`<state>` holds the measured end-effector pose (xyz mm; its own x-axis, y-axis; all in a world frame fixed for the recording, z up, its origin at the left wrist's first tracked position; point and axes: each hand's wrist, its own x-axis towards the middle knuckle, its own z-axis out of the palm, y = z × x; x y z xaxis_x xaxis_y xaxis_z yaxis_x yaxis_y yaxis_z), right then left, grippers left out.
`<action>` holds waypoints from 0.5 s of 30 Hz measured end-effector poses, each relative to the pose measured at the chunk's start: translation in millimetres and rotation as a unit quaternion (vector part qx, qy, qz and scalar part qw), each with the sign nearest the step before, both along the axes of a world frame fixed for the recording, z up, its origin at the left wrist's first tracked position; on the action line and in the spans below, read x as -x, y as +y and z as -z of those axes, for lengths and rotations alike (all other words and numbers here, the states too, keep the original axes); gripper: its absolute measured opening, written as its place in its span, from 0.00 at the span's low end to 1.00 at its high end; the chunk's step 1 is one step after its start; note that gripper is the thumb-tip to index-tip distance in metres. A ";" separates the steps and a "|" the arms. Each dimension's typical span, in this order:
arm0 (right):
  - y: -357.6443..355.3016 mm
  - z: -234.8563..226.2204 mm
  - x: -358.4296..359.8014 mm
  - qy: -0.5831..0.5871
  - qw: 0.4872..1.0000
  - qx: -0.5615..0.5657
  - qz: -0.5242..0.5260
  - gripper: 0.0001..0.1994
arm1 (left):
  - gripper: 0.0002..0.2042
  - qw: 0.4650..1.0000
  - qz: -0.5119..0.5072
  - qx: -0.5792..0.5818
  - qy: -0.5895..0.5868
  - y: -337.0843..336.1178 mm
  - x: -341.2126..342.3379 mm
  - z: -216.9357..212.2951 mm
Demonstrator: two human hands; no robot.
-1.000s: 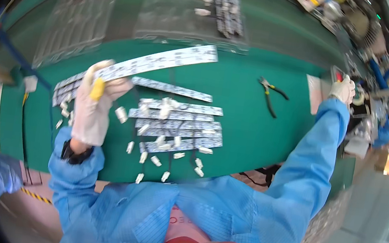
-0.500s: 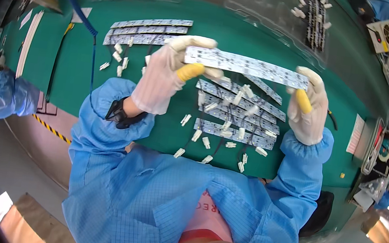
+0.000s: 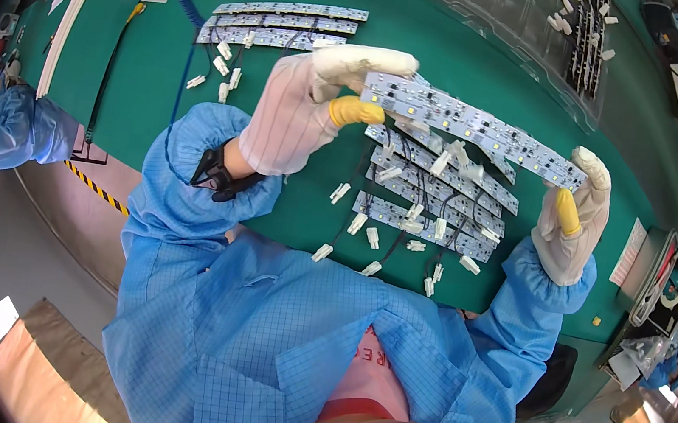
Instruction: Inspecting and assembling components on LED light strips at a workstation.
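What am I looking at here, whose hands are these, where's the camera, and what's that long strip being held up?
The camera sits on a person's head and looks down, so its wide lens bends everything. The person wears a blue coat and white gloves. Their left hand and right hand each grip one end of a long LED strip board, lifted above a green table. Below it lie more strip boards with wires and small white connectors. Another batch lies farther back, and a clear plastic tray beyond that.
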<state>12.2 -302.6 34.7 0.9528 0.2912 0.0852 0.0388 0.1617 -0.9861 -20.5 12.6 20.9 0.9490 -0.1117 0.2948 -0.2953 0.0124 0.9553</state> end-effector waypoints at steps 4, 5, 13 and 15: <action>-2.2 -5.0 0.4 -0.012 0.999 0.049 -0.008 0.15 | 0.25 1.000 0.020 0.022 0.003 1.8 -0.1 -2.5; -2.0 -7.5 1.4 -0.011 0.999 0.051 -0.001 0.15 | 0.26 0.998 0.038 0.045 0.027 2.0 -0.2 -3.7; 11.8 -10.7 7.8 -0.111 0.987 0.100 0.056 0.23 | 0.29 0.998 -0.041 -0.042 0.013 0.1 -4.5 4.1; 4.7 -9.4 5.7 -0.085 0.995 0.040 -0.021 0.20 | 0.31 0.997 -0.022 -0.063 0.032 -4.4 -7.5 -2.4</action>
<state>6.4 -297.9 44.0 0.9135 0.3422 0.2199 0.2021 0.0875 -0.9755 -13.0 8.3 23.3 0.9704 -0.1011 0.2194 -0.2308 -0.1200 0.9656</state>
